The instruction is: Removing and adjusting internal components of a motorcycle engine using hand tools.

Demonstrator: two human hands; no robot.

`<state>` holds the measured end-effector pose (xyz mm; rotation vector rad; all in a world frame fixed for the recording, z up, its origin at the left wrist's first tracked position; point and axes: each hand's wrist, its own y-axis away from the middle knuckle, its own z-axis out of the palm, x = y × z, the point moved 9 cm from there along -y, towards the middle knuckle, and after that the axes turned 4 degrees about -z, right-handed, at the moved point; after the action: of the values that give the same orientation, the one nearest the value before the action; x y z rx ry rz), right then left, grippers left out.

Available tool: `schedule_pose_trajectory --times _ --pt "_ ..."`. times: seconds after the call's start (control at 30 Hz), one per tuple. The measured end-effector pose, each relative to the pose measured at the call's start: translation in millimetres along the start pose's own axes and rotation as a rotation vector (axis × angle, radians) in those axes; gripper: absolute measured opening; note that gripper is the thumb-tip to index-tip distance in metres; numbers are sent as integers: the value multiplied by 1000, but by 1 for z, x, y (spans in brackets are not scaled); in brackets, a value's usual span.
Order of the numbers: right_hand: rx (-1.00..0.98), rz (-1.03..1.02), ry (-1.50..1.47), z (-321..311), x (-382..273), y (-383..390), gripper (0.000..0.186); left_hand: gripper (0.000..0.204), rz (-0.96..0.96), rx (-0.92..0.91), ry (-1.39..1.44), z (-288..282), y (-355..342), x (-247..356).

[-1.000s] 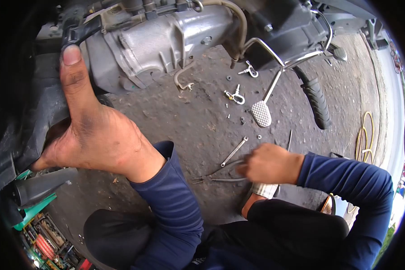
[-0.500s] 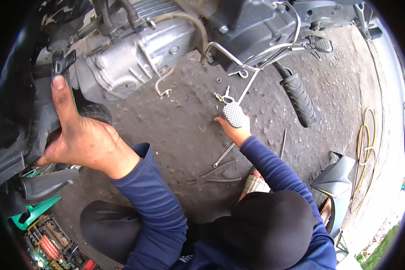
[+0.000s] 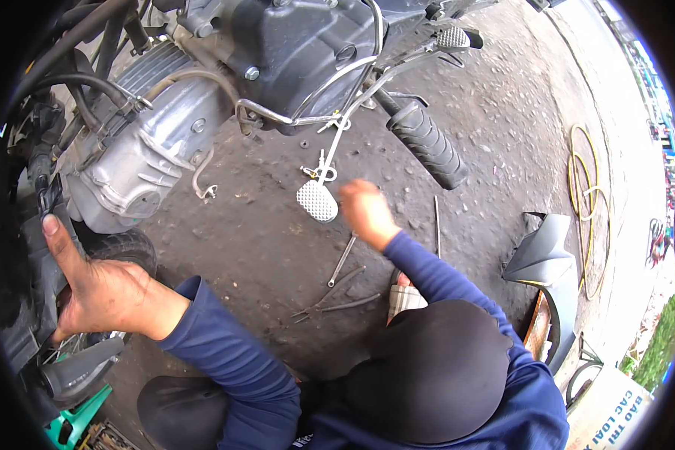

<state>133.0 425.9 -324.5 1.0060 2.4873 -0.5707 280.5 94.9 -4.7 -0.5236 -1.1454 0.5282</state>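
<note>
My left hand (image 3: 116, 292) is wrapped round the edge of a black motorcycle panel (image 3: 22, 300) at the far left. Its thumb points up and presses by a small black fitting (image 3: 49, 196); the fingertips are hidden behind the panel. Just right of the ridged metal foot pedal (image 3: 317, 201) is my right hand (image 3: 367, 214), apart from it. Its fingers look curled but are blurred, so I cannot tell whether they hold anything. Small metal parts (image 3: 319, 166) lie on the ground behind the pedal. Nearer to me are a spanner (image 3: 342, 261) and long-handled pliers (image 3: 330, 296).
The silver engine (image 3: 139, 161) and dark engine cover (image 3: 300, 60) fill the upper left. A rubber footrest (image 3: 427, 146) juts out at the upper right. A thin rod (image 3: 437, 225), a grey body panel (image 3: 544, 255) and a yellow hose (image 3: 583, 202) lie to the right.
My right hand has come off the foot pedal and moved to its right. My left hand keeps its hold. The whole view has shifted, so the motorcycle sits further left.
</note>
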Motion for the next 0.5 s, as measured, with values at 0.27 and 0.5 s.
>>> schedule_pose_trajectory --times 0.27,0.5 --pt "270 1115 -266 -96 177 217 12 107 68 -111 17 7 -1 7" --pt "452 1297 -816 -75 179 276 19 111 56 -26 -7 2 -3 6"
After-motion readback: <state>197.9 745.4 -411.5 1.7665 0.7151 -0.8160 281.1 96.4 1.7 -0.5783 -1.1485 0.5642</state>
